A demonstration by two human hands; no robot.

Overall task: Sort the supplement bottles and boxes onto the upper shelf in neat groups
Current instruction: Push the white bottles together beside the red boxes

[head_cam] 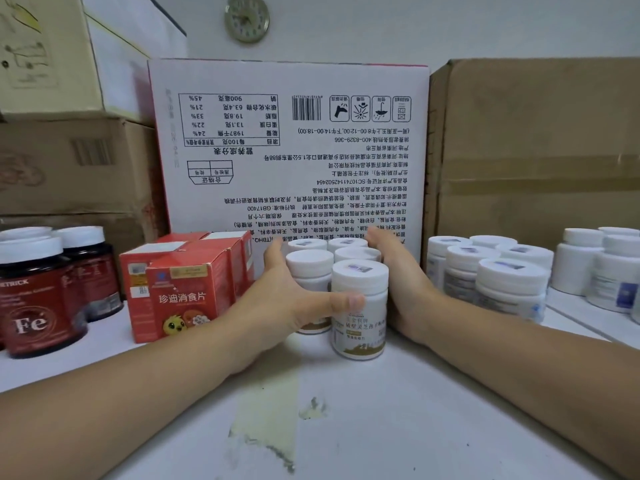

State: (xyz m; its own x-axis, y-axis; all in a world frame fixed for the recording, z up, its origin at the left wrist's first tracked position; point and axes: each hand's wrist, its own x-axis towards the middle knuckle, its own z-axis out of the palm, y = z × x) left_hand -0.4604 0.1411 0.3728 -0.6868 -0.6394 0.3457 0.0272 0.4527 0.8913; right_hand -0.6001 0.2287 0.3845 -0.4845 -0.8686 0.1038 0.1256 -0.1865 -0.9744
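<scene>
My left hand point(287, 296) and right hand point(398, 275) press in from either side of a cluster of white supplement bottles point(341, 271) standing upright on the white shelf point(381, 410). Both palms face inward and the fingers are spread flat against the bottles, so neither grip is clamped around any single one; the hands are simply cupped against the group. My left thumb lies across the front of the nearest bottle point(360, 310), which has a white cap, a white label with Chinese print and a gold band at the bottom. Five caps show in the cluster, packed touching one another, and the rear ones stand just in front of a large white carton point(291, 150) whose printed text is upside down.

Just beside my left hand sit red boxes point(187, 282) with a cartoon chick on the front one, grouped close together. Farther left stand dark red bottles point(41, 292) with white lids, the nearest marked "Fe". To the right of my right hand is another group of white bottles point(498, 275), and well beyond them more white bottles point(602, 268) near the edge. A brown cardboard carton point(533, 150) stands behind those, and a round clock point(246, 18) hangs on the wall above.
</scene>
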